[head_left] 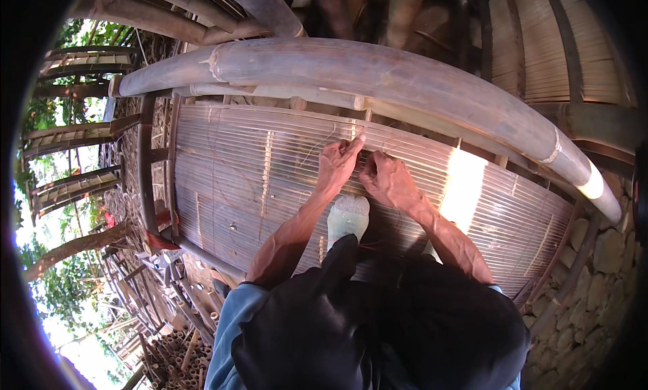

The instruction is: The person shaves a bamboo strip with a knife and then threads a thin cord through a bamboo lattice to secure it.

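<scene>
Both hands are close together over the far edge of a long platform of thin bamboo slats (236, 153). My left hand (337, 164) is closed, its thumb and forefinger pinched near a pale upright crosspiece. A thin loose strand (314, 147) curves over the slats beside it. Just to its right, my right hand (391, 180) has its fingers curled in toward the palm. Whatever sits between the fingertips of either hand is too small to make out. Below the hands, a pale green foot covering (347, 221) with a greyish toe rests on the slats.
A thick bamboo pole (351, 69) arches across just beyond the platform. A dark upright post (146, 167) stands at its left end. Cut bamboo pieces (179, 359) are heaped at the lower left, and a stone wall (594, 275) lies at the right.
</scene>
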Action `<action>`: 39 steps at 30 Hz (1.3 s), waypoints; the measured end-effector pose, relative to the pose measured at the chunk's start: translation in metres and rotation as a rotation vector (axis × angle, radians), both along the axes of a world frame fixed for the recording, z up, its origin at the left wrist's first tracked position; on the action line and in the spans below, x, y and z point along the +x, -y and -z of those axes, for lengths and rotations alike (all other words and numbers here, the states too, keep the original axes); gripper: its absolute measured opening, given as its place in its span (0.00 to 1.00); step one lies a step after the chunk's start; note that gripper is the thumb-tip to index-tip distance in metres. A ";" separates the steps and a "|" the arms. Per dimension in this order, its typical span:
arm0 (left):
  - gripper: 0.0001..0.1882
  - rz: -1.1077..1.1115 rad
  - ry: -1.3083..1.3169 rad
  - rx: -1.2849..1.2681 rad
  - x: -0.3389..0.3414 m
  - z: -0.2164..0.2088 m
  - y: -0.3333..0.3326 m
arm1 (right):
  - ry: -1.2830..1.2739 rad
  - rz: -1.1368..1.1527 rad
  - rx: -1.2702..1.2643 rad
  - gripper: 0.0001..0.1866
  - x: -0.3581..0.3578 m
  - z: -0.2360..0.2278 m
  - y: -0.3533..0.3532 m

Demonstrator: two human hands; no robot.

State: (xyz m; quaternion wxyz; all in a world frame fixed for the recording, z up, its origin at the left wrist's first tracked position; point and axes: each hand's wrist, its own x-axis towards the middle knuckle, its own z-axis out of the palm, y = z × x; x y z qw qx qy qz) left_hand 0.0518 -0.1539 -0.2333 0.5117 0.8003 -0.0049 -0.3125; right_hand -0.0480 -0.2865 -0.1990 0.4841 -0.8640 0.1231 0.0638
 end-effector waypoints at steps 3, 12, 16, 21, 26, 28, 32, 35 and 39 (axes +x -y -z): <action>0.26 -0.058 0.233 -0.019 0.003 -0.001 0.002 | 0.145 0.097 -0.182 0.11 0.009 0.000 0.008; 0.15 -0.343 -0.094 -0.256 -0.009 0.002 -0.025 | 0.185 -0.083 -0.626 0.06 0.032 0.020 0.021; 0.07 -0.218 0.055 -0.250 -0.024 0.025 -0.042 | 0.132 -0.135 -0.648 0.13 0.043 0.010 0.008; 0.11 -0.009 -0.025 -0.109 -0.036 -0.007 -0.019 | -0.103 -0.026 -0.537 0.09 0.049 0.000 0.013; 0.15 0.286 -0.155 -0.176 -0.029 -0.057 -0.009 | -0.137 -0.070 0.059 0.18 0.061 -0.002 0.021; 0.15 0.360 -0.414 -0.267 -0.021 -0.068 -0.014 | -0.227 -0.052 0.323 0.22 0.064 -0.017 0.022; 0.16 0.306 -0.184 -0.034 0.003 -0.101 -0.060 | -0.078 0.029 0.248 0.19 0.054 -0.010 0.033; 0.15 0.195 0.070 0.253 0.032 -0.158 -0.110 | 0.047 0.147 0.060 0.14 0.049 0.000 0.050; 0.11 -0.018 0.471 0.025 0.066 -0.201 -0.188 | 0.080 0.196 -0.123 0.10 0.041 0.002 0.072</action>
